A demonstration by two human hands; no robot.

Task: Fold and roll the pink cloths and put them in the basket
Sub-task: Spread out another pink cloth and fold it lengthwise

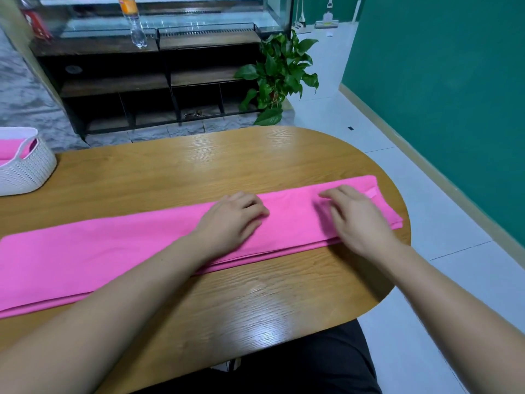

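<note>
1. The table (255,302) is carrying the work close to my body, so both arms are reaching it easily.
2. The cloth (113,251) is lying across it as a long folded strip. I judge the folding done and the rolling not yet begun.
3. My left hand (230,220) is resting mid-strip, fingers loosely bent, gripping nothing, probably pinning the layers flat.
4. My right hand (355,217) is lying near the right end, fingers fairly straight on the fabric, likely placed to start the roll.
5. The basket (28,172) is standing far left, apart from the strip and already holding pink fabric.
6. A plant (278,72) is standing beyond.
</note>
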